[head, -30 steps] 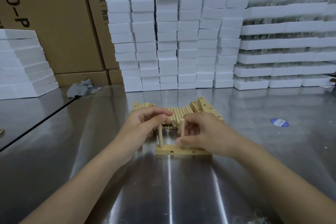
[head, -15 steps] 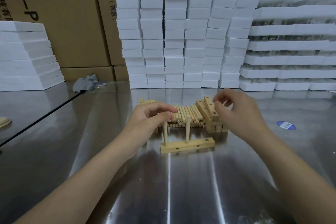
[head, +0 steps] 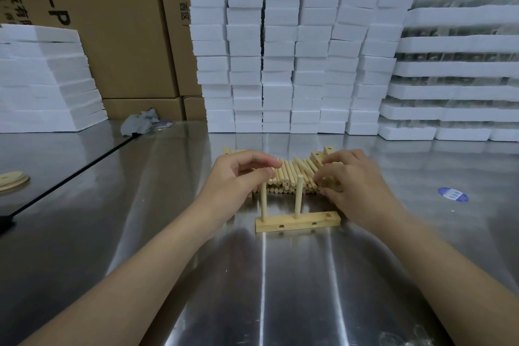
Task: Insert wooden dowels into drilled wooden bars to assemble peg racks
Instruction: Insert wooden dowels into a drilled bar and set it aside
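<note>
A drilled wooden bar [head: 297, 222] lies on the steel table in front of me. Two dowels stand upright in it, a left dowel [head: 263, 203] and a middle dowel [head: 298, 196]; the hole at its right end is open. My left hand [head: 238, 177] curls over the top of the left dowel, with the thumb against it. My right hand [head: 354, 182] reaches into the right end of the pile of loose dowels [head: 289, 177] behind the bar, fingertips curled and pinching a dowel there.
A few drilled bars [head: 320, 155] are stacked behind my right hand. White foam blocks [head: 280, 64] and cardboard boxes [head: 126, 36] wall off the back. A grey rag [head: 140, 122], wooden discs [head: 12, 180] and a blue sticker [head: 452, 194] lie on the table.
My right hand let go of the middle dowel, swung out over the stacked bars, then came down onto the dowel pile. My left hand stayed on the left dowel.
</note>
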Demonstrator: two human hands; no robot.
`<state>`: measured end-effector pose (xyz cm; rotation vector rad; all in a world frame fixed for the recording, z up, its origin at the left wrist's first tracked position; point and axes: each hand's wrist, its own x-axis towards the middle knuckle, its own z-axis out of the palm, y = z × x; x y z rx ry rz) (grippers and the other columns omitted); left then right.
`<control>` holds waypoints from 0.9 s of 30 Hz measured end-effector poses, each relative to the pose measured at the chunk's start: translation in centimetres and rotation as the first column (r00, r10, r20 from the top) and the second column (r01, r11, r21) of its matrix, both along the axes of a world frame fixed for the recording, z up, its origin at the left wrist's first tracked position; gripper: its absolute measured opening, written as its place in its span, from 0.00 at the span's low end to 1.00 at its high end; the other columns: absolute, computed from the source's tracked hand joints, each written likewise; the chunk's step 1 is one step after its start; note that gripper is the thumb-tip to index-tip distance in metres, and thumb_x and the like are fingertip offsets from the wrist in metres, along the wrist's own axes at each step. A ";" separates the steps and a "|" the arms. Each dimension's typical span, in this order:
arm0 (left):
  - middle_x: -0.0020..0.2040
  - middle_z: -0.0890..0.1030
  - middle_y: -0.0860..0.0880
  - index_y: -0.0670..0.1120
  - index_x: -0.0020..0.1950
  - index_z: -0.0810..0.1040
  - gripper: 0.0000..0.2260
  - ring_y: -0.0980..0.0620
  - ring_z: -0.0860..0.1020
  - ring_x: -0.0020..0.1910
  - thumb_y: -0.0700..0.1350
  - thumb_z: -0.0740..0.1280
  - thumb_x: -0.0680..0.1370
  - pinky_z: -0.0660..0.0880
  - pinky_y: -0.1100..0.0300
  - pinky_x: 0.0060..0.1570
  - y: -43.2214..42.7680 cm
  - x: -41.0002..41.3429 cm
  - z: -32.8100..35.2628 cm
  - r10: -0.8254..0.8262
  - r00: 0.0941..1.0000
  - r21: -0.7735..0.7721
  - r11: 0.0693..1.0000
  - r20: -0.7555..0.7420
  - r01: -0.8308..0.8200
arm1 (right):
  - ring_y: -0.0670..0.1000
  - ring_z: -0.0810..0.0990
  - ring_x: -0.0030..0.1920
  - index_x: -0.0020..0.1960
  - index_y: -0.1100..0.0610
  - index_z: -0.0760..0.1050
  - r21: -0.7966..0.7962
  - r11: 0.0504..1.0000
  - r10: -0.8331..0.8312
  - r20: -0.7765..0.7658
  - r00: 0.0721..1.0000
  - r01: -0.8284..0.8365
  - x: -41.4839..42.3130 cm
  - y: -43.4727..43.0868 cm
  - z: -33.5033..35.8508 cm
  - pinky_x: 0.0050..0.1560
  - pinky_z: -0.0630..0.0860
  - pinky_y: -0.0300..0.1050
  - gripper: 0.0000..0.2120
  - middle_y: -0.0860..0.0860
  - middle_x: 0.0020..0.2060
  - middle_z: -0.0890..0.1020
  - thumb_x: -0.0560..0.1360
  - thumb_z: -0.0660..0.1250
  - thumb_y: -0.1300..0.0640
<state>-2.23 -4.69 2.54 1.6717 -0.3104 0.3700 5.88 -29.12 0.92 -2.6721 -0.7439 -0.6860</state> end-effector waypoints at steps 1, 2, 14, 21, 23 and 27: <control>0.45 0.88 0.51 0.54 0.49 0.89 0.07 0.61 0.83 0.46 0.45 0.73 0.76 0.74 0.73 0.39 0.0 0.0 0.0 -0.004 1.000 0.001 1.000 -0.002 0.004 | 0.51 0.70 0.67 0.58 0.43 0.84 -0.002 1.000 0.000 0.007 1.000 0.000 0.0 0.0 -0.1 0.63 0.65 0.49 0.11 0.44 0.63 0.78 0.76 0.77 0.53; 0.45 0.88 0.51 0.54 0.49 0.89 0.07 0.61 0.83 0.46 0.45 0.73 0.77 0.74 0.72 0.39 -0.1 0.0 0.0 -0.008 1.000 0.002 1.000 -0.003 0.008 | 0.51 0.70 0.66 0.58 0.43 0.84 0.002 1.000 0.001 0.015 1.000 -0.001 0.0 0.1 -0.1 0.62 0.66 0.49 0.12 0.44 0.62 0.78 0.76 0.77 0.53; 0.43 0.87 0.51 0.50 0.49 0.90 0.09 0.61 0.82 0.43 0.39 0.71 0.79 0.73 0.73 0.39 -0.4 -0.2 0.1 -0.017 1.000 -0.020 1.000 -0.014 0.017 | 0.54 0.76 0.60 0.57 0.49 0.85 0.143 0.989 -0.047 0.150 0.988 0.025 -0.2 0.4 0.2 0.60 0.72 0.53 0.07 0.47 0.55 0.83 0.80 0.73 0.53; 0.49 0.87 0.48 0.59 0.55 0.87 0.08 0.59 0.83 0.46 0.46 0.73 0.82 0.75 0.68 0.38 -0.3 0.1 -0.2 0.117 0.992 -0.091 0.988 -0.057 -0.122 | 0.46 0.88 0.52 0.54 0.50 0.84 0.918 0.392 0.426 -0.132 0.895 -0.051 -2.2 1.4 2.7 0.45 0.81 0.42 0.06 0.47 0.45 0.90 0.81 0.70 0.58; 0.51 0.88 0.48 0.60 0.57 0.87 0.08 0.58 0.84 0.47 0.52 0.76 0.79 0.75 0.64 0.38 -0.2 0.0 -0.1 0.129 0.989 -0.109 0.985 -0.077 -0.137 | 0.49 0.88 0.53 0.55 0.53 0.83 0.935 0.349 0.520 -0.139 0.843 -0.061 -2.6 1.7 2.8 0.39 0.80 0.38 0.06 0.50 0.46 0.90 0.81 0.69 0.61; 0.52 0.89 0.48 0.57 0.55 0.89 0.16 0.54 0.85 0.50 0.61 0.78 0.71 0.76 0.65 0.36 -0.2 -0.1 0.0 0.087 0.995 -0.116 0.989 -0.052 -0.093 | 0.52 0.88 0.53 0.56 0.53 0.84 0.932 0.348 0.591 -0.133 0.795 -0.103 -2.9 2.2 2.6 0.35 0.79 0.39 0.08 0.53 0.47 0.90 0.81 0.70 0.63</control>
